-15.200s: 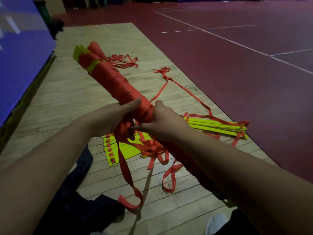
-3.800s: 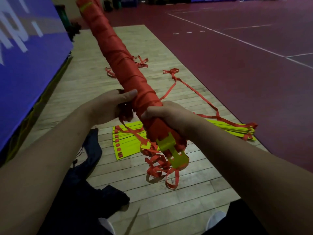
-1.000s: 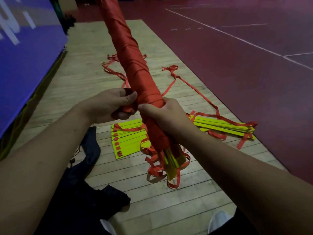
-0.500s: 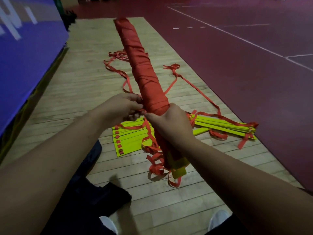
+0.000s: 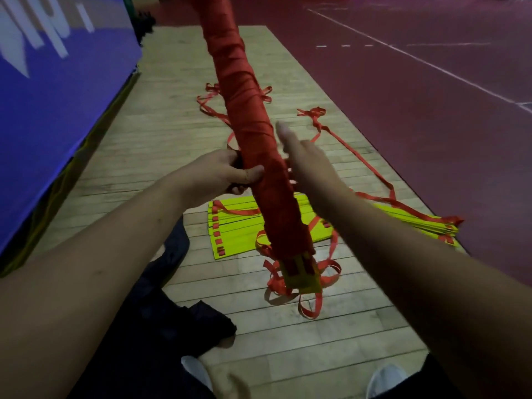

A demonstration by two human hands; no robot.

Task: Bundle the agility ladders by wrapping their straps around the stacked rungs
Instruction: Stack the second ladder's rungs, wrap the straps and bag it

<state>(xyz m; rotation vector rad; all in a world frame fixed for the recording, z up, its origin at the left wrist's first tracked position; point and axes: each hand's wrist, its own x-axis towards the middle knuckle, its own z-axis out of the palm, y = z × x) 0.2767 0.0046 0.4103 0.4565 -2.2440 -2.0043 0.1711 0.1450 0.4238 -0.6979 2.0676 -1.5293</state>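
A long bundle of stacked rungs (image 5: 253,133), wound in red strap, slants up and away from me. Its yellow near end (image 5: 300,275) sticks out just above the floor, with loose red strap loops (image 5: 309,306) hanging from it. My left hand (image 5: 227,175) grips the bundle from the left at mid-length, thumb across the front. My right hand (image 5: 302,156) is off the bundle just to its right, fingers straight and blurred. More yellow rungs (image 5: 233,226) lie flat on the wood floor behind the bundle, and another stack (image 5: 414,220) lies to the right.
Red straps (image 5: 359,165) trail over the wooden floor strip (image 5: 172,125). A blue padded wall (image 5: 51,96) runs along the left. Red court floor (image 5: 417,96) lies to the right. Dark clothing (image 5: 172,312) and my white shoes (image 5: 383,381) are near the bottom.
My right hand has let go of the bundle and opened beside it. My left hand now grips the bundle itself. The bundle's far end has tilted higher.
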